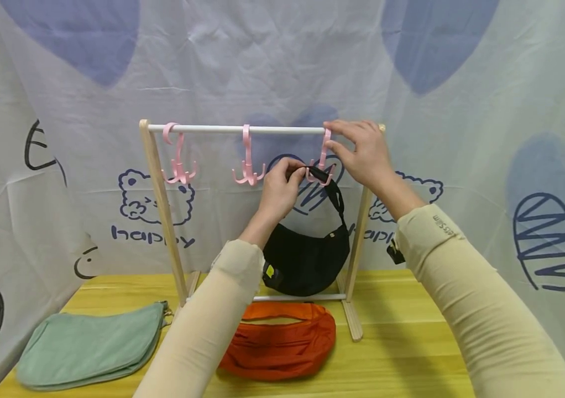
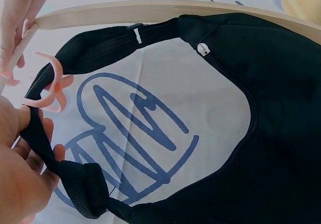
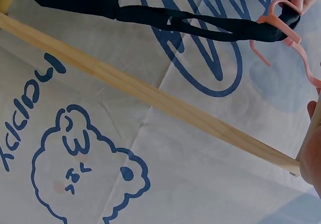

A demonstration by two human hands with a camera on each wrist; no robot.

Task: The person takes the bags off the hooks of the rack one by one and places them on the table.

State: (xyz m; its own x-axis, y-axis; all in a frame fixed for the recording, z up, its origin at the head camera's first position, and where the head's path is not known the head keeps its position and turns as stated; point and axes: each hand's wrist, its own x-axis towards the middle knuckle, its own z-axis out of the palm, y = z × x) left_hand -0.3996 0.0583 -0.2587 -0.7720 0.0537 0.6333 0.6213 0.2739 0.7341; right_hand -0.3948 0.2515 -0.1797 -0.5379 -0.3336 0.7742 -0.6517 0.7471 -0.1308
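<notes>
A black shoulder bag [image 1: 307, 262] hangs at the right part of a small rack. My left hand [image 1: 282, 187] pinches its strap [image 2: 98, 48] between thumb and fingers, just left of the right-hand pink hook [image 1: 323, 159]. The strap lies across the prongs of that hook, as the left wrist view shows up close. My right hand [image 1: 366, 153] holds the hook's top at the white rail [image 1: 287, 130], index finger over the rail and thumb below. In the right wrist view only part of this hand shows, at the right edge.
Two more pink hooks hang on the rail, one at the middle [image 1: 248, 160] and one at the left [image 1: 180, 160]. An orange-red waist bag [image 1: 282, 348] lies before the rack's wooden post [image 1: 163, 204]. Left on the yellow table [image 1: 402, 331] lies a green pouch [image 1: 90, 345].
</notes>
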